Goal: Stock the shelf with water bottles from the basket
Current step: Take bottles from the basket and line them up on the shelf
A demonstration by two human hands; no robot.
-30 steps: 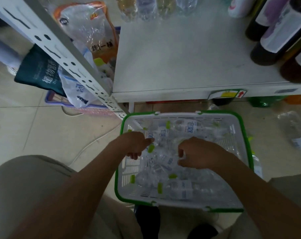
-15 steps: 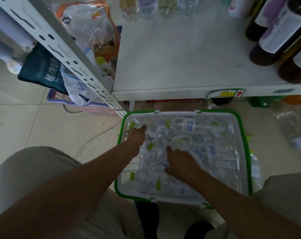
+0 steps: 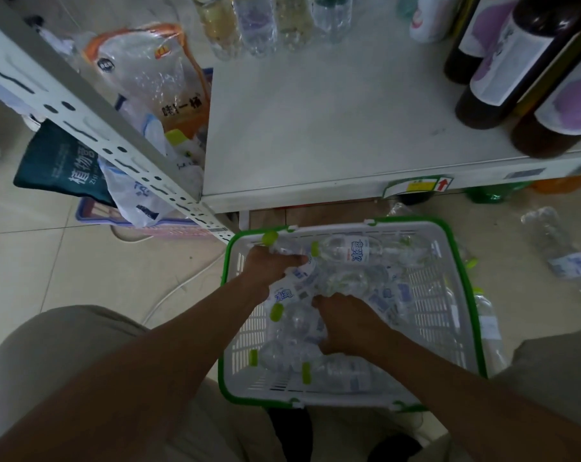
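Seen from the person's head, looking down: a white basket (image 3: 332, 230) with a green rim sits on the tiled floor (image 3: 66, 261) in the lower centre of the frame, just below the front edge of a pale shelf (image 3: 315, 128). The basket holds a loose pile of clear water bottles (image 3: 345, 251) with green caps and blue-and-white labels. Both bare forearms reach up from the bottom edge into it. The left hand (image 3: 269, 265), at the basket's upper left corner, has its fingers curled round one bottle (image 3: 276, 245) just below the cap. The right hand (image 3: 344, 323), in the middle of the pile, is turned palm down, with thumb and fingers wrapped round another bottle (image 3: 299, 325). On the shelf, dark bottles (image 3: 515, 71) with purple-and-white labels stand at the upper right, and a row of clear drinks bottles (image 3: 259, 25) lines the top edge. Plastic bags (image 3: 149, 78) are heaped at the upper left behind a slotted white shelf post (image 3: 82, 111). A stray bottle (image 3: 562, 251) lies on the floor at the right edge.
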